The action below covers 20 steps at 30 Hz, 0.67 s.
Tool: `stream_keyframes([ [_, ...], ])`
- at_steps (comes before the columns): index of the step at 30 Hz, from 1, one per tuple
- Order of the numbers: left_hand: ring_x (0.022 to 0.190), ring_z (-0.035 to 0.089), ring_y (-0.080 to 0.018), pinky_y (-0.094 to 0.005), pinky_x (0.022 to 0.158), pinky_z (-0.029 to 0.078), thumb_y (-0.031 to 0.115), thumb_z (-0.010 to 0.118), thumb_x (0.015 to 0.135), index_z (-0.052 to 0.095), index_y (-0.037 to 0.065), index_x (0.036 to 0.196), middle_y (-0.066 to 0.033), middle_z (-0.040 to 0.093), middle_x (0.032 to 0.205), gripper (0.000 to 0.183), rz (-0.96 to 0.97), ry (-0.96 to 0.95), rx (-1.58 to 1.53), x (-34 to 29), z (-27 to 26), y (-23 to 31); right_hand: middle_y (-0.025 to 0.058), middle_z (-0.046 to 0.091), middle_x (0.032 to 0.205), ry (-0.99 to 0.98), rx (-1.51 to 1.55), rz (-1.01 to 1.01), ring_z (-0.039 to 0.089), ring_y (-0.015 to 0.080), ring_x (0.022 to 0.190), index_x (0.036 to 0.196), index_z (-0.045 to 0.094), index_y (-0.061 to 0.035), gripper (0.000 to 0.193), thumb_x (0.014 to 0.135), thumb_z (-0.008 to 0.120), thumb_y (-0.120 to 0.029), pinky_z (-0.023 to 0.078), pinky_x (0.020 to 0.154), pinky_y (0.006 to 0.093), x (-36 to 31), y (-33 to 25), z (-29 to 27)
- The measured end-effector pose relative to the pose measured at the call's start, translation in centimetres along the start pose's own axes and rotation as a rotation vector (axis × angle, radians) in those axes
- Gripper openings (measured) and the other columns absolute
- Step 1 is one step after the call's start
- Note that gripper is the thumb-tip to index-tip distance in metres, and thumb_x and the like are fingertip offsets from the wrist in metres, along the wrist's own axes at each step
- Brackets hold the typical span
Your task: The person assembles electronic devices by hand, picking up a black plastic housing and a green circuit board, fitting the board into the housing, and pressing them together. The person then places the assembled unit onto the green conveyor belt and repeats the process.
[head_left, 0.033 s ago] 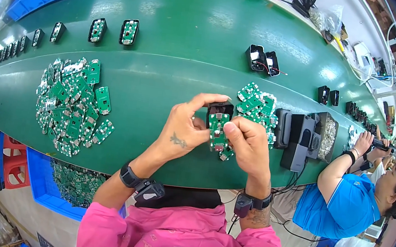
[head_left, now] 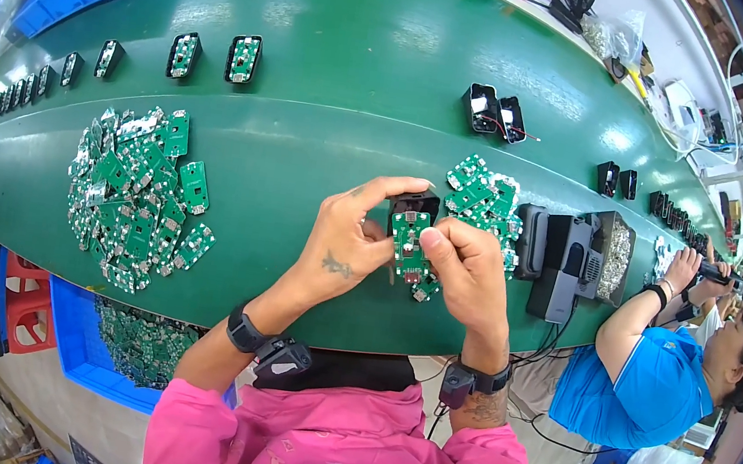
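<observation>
Above the front of the green table, my left hand (head_left: 340, 235) is closed around a small black plastic case (head_left: 413, 203). My right hand (head_left: 469, 271) pinches a green circuit board (head_left: 409, 248) between thumb and fingers. The board overlaps the near end of the case, its component side facing up; whether it sits inside cannot be made out. Just beyond my right hand lies a small heap of similar boards (head_left: 486, 195). A larger pile of boards (head_left: 132, 200) spreads over the table to my left.
Cases with boards fitted (head_left: 243, 60) stand in a row toward the far left. Two open cases (head_left: 481, 110) with a red wire lie ahead. Right are a black device (head_left: 557, 266) and a bin (head_left: 614, 259) of small parts. A co-worker in blue (head_left: 651, 386) works at far right.
</observation>
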<state>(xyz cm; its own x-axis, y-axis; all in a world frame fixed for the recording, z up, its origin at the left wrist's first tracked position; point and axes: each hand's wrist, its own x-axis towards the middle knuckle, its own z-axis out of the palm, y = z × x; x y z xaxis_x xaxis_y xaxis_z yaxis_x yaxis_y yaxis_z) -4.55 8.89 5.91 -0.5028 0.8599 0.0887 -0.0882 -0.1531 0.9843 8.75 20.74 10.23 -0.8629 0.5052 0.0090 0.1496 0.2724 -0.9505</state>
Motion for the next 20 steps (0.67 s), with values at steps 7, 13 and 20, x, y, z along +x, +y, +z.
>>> stream_keyframes([
  [7,0.072,0.067,-0.0152,-0.0277,0.058,0.052,-0.013,0.054,0.083,0.058,0.009,0.137,-0.0165,0.067,0.118,0.058,0.234,0.177,0.295,0.1,0.6,-0.1,0.0095,0.052,0.061,0.082,-0.240,-0.078,0.047,0.0186,0.052,0.076,0.062,0.0026,0.029,0.095,0.066,-0.018,0.035,0.050,0.0344,0.1,-0.7,0.9],
  [13,0.074,0.070,-0.0180,-0.0290,0.061,0.055,-0.012,0.051,0.085,0.053,0.008,0.140,-0.0166,0.065,0.119,0.058,0.100,0.137,0.171,-0.2,0.4,0.5,0.0075,0.053,0.059,0.176,-0.300,-0.081,0.047,0.0147,0.053,0.075,0.061,0.0039,0.027,0.093,0.067,-0.014,0.035,0.051,0.0319,0.6,-0.8,1.4],
  [20,0.076,0.073,-0.0221,-0.0281,0.064,0.059,0.006,0.057,0.095,0.053,0.009,0.140,-0.0149,0.058,0.130,0.046,-0.102,-0.026,-0.179,-0.1,-0.7,1.4,0.0107,0.058,0.062,0.263,-0.467,-0.159,0.051,0.0188,0.053,0.078,0.065,0.0033,0.025,0.093,0.069,-0.016,0.037,0.051,0.0337,0.7,-0.1,1.4],
])
